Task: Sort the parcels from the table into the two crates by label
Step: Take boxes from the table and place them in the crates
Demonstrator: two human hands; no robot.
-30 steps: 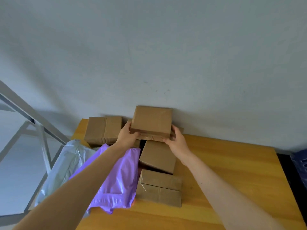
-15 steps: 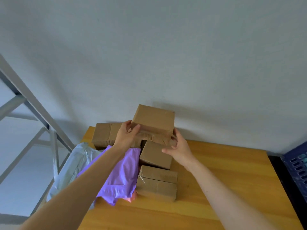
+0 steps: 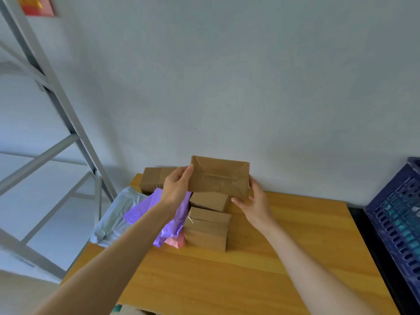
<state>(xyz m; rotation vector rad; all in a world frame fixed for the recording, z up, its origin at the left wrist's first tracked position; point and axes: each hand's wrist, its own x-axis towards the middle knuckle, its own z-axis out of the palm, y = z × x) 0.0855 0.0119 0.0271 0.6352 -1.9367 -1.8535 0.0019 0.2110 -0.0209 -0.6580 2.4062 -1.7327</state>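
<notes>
Sorting is at an early stage. One brown cardboard parcel (image 3: 219, 177) is up off the pile, above the far edge of the wooden tabletop (image 3: 284, 258). The left hand (image 3: 176, 186) pinches its left end. The right hand (image 3: 254, 201) cups its right lower corner. Both grips are closed on the parcel.

Still on the tabletop are three more brown cardboard boxes (image 3: 206, 228), a purple plastic mailer (image 3: 145, 210), a pale grey mailer (image 3: 113, 214) and a pink one (image 3: 175, 242). Only one dark blue perforated crate (image 3: 400, 214) is in view, at right; its contents cannot be made out.

Against half a second ago, the parcel is raised and tipped up, its taped seam face now towards the camera. No label shows on that face.
</notes>
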